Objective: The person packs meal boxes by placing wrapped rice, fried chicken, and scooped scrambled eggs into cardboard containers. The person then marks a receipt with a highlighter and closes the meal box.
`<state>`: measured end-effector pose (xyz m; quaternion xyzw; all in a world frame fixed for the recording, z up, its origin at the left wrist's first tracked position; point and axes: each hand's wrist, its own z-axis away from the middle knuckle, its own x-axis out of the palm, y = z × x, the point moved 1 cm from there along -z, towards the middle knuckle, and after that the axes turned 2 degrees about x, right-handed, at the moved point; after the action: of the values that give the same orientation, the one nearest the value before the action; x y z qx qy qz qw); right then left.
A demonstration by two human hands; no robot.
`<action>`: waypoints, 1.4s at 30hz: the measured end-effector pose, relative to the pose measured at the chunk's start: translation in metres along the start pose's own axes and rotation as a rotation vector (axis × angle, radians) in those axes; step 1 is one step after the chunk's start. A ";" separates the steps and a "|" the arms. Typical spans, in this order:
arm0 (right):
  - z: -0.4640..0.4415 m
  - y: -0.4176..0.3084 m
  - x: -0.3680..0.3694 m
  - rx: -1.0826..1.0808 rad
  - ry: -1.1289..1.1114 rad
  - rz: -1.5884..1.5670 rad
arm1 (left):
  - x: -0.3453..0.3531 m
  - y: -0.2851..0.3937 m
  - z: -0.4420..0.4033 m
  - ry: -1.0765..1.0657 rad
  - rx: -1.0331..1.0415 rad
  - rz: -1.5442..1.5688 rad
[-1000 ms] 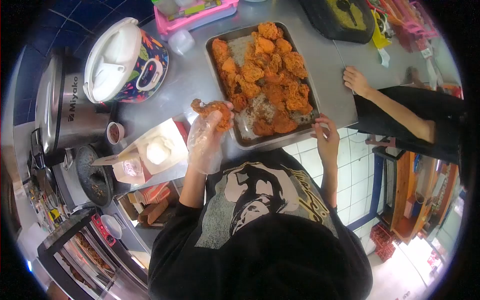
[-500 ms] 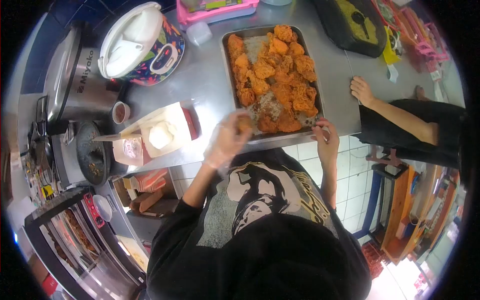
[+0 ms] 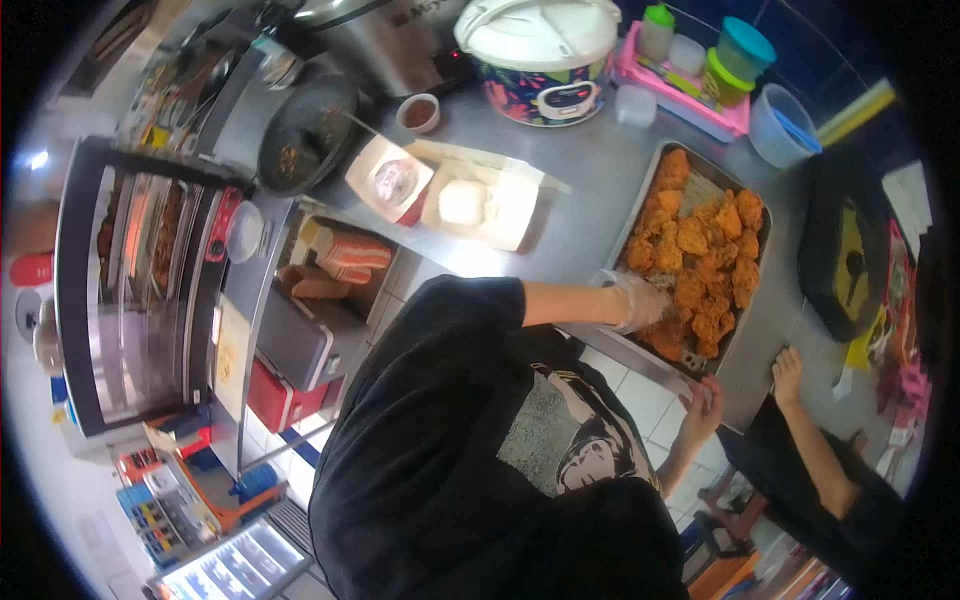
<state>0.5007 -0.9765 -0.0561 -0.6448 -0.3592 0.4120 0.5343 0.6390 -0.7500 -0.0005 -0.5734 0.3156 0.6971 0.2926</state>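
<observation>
One metal tray (image 3: pixel 700 188) on a steel counter (image 3: pixel 585 190) holds more than a dozen fried chicken pieces (image 3: pixel 692 236), too overlapped to count exactly. One person's left hand (image 3: pixel 642 303), in a clear plastic glove, reaches among them; whether its fingers are spread or pinching cannot be told. The right hand (image 3: pixel 703 402), fingers loosely curled, is at the tray's near corner. Further left stands one open box (image 3: pixel 515 215) containing one white lump (image 3: pixel 462 203). One co-worker's hand (image 3: pixel 787 372) rests at the counter edge.
</observation>
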 end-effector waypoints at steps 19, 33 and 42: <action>-0.007 -0.035 0.038 0.055 0.111 -0.037 | -0.087 -0.111 0.287 1.597 -0.256 1.658; 0.023 -0.047 0.125 0.059 0.291 0.004 | -0.055 -0.309 0.418 1.728 -0.864 1.032; 0.064 -0.073 0.143 0.133 0.409 -0.027 | -0.030 -0.456 0.421 0.723 -1.382 -0.106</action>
<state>0.4981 -0.8094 -0.0108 -0.6733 -0.2239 0.2883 0.6430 0.7368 -0.1377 0.0411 -0.8313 -0.1420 0.4908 -0.2189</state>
